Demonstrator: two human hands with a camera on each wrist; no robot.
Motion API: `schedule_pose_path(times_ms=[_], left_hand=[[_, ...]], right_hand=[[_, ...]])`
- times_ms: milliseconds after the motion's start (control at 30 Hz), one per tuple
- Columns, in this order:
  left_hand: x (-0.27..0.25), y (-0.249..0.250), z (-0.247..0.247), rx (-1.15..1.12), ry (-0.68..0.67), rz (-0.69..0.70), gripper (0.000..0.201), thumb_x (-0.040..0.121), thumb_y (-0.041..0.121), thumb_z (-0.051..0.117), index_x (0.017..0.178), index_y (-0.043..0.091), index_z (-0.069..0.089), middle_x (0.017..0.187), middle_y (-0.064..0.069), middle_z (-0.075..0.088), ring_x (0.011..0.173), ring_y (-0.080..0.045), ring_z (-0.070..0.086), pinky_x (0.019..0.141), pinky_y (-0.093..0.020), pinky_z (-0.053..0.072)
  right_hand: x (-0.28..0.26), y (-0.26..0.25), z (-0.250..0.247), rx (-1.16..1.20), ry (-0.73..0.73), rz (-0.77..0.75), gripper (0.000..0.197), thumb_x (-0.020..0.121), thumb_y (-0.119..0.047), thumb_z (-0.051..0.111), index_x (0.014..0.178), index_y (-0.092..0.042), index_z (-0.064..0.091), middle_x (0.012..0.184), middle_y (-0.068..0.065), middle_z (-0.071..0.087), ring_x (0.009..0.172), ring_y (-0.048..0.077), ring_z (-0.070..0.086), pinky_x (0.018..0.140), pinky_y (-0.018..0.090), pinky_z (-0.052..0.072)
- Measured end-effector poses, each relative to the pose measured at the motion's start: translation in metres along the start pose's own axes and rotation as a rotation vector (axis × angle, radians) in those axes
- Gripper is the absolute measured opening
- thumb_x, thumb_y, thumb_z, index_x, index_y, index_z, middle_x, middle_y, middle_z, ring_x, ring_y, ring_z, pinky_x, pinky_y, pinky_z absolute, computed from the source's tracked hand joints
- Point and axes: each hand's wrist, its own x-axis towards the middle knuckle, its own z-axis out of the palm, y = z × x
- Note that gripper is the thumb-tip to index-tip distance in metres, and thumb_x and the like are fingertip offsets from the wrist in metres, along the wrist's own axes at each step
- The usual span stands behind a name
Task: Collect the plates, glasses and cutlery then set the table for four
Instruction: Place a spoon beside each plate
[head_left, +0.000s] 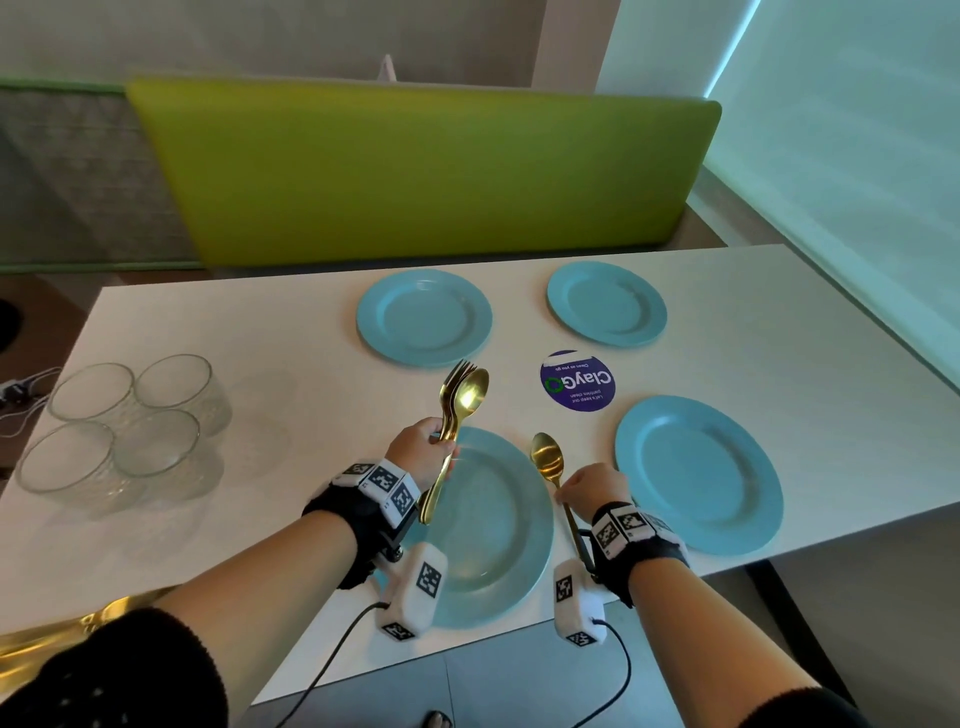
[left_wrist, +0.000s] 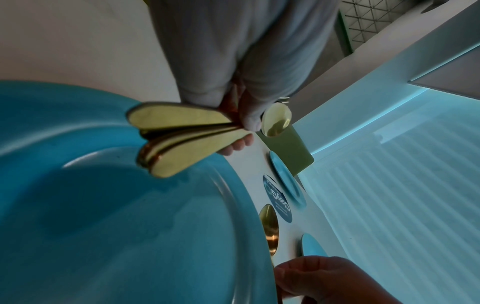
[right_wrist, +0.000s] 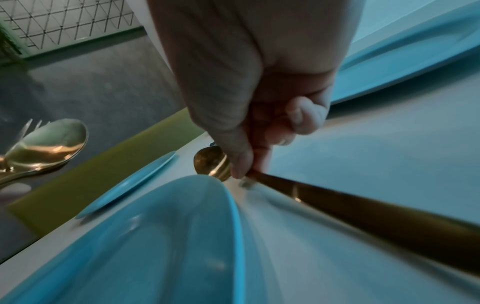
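Four plates (head_left: 698, 473) are laid on the counter (head_left: 270, 343); four glasses (head_left: 130, 426) remain bunched at its left end. A cutlery bundle (head_left: 457, 410) is gripped by the left hand (head_left: 423, 452), one spoon (head_left: 548, 457) pinched by the right hand (head_left: 592, 486) beside the near plate. Fanned handles appear only in the left wrist view.

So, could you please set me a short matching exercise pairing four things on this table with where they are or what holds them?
Things:
1. bundle of gold cutlery
2. single gold spoon
3. four glasses
4. round purple sticker

Places:
A. grouped at the table's left end
B. gripped in the left hand
C. on the tabletop among the four blue plates
D. held by the right hand, right of the nearest plate

Pairs: 1-B, 2-D, 3-A, 4-C
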Motion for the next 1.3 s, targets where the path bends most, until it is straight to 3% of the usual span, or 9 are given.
schedule_pose_path(times_ms=[167,300,467,800,967,1033,1133,1233,1300], left_hand=[[-0.003,0.000,0.001,0.016,0.008,0.011,0.025,0.095,0.004,0.045,0.117,0.002,0.056,0.077,-0.002,0.060,0.058,-0.013,0.053,0.057,-0.022,0.046],[-0.005,0.000,0.001,0.009,0.015,0.015,0.024,0.095,0.004,0.045,0.116,0.002,0.056,0.075,-0.002,0.059,0.059,-0.014,0.054,0.062,-0.024,0.048],[-0.005,-0.001,-0.001,-0.011,0.028,0.017,0.025,0.095,0.003,0.045,0.118,0.003,0.055,0.076,-0.002,0.059,0.060,-0.013,0.054,0.062,-0.023,0.048],[-0.005,-0.005,-0.004,-0.042,-0.002,0.018,0.021,0.095,0.003,0.045,0.113,0.007,0.055,0.074,0.000,0.058,0.064,-0.014,0.055,0.067,-0.026,0.051],[-0.001,0.000,-0.006,-0.060,-0.053,-0.003,0.010,0.096,0.002,0.043,0.094,0.007,0.052,0.073,-0.002,0.057,0.061,-0.016,0.053,0.067,-0.032,0.049],[0.000,0.006,-0.005,-0.089,-0.082,-0.011,0.010,0.096,0.001,0.041,0.093,0.004,0.051,0.073,-0.003,0.056,0.061,-0.017,0.052,0.065,-0.032,0.049],[0.000,0.018,-0.001,-0.113,-0.142,-0.008,0.009,0.096,0.003,0.042,0.095,0.005,0.050,0.076,-0.003,0.056,0.064,-0.016,0.053,0.073,-0.035,0.052],[-0.002,0.026,0.006,-0.091,-0.224,0.009,0.008,0.095,0.002,0.043,0.093,0.006,0.050,0.076,-0.004,0.057,0.065,-0.017,0.053,0.073,-0.036,0.052],[-0.002,0.031,0.013,-0.075,-0.267,0.036,0.008,0.092,0.000,0.046,0.091,0.006,0.052,0.072,-0.005,0.058,0.061,-0.019,0.054,0.068,-0.037,0.052]], right_hand=[[0.001,-0.002,0.002,-0.053,0.029,-0.029,0.030,0.089,-0.016,0.058,0.116,-0.005,0.066,0.120,0.012,0.064,0.114,0.026,0.059,0.079,0.021,0.042],[0.002,-0.005,0.004,-0.237,0.073,-0.078,0.022,0.088,-0.020,0.055,0.097,-0.007,0.070,0.095,0.006,0.069,0.088,0.023,0.063,0.083,0.028,0.054],[0.001,-0.008,0.006,-0.278,0.081,-0.088,0.020,0.085,-0.020,0.055,0.089,-0.009,0.071,0.080,0.005,0.059,0.073,0.022,0.053,0.066,0.025,0.046],[0.001,-0.005,0.006,-0.093,0.081,-0.080,0.020,0.086,-0.023,0.061,0.096,-0.010,0.073,0.100,0.010,0.072,0.087,0.023,0.062,0.080,0.029,0.052],[-0.008,-0.009,-0.013,0.039,0.136,-0.093,0.015,0.090,-0.021,0.060,0.079,-0.016,0.068,0.104,0.011,0.071,0.101,0.027,0.064,0.087,0.031,0.051],[-0.015,-0.017,-0.027,0.042,0.163,-0.125,0.021,0.092,-0.024,0.057,0.085,-0.010,0.071,0.098,0.010,0.071,0.095,0.026,0.064,0.084,0.031,0.049],[-0.031,-0.035,-0.042,0.082,0.155,-0.185,0.031,0.093,-0.031,0.055,0.067,-0.016,0.063,0.082,0.005,0.066,0.067,0.018,0.057,0.071,0.029,0.049],[-0.048,-0.054,-0.041,0.159,0.032,-0.225,0.029,0.092,-0.033,0.056,0.080,-0.010,0.068,0.080,0.005,0.068,0.051,0.010,0.050,0.048,0.018,0.042],[-0.054,-0.065,-0.035,0.235,-0.054,-0.248,0.027,0.092,-0.033,0.057,0.079,-0.010,0.067,0.072,-0.003,0.065,0.051,0.008,0.050,0.046,0.016,0.041]])
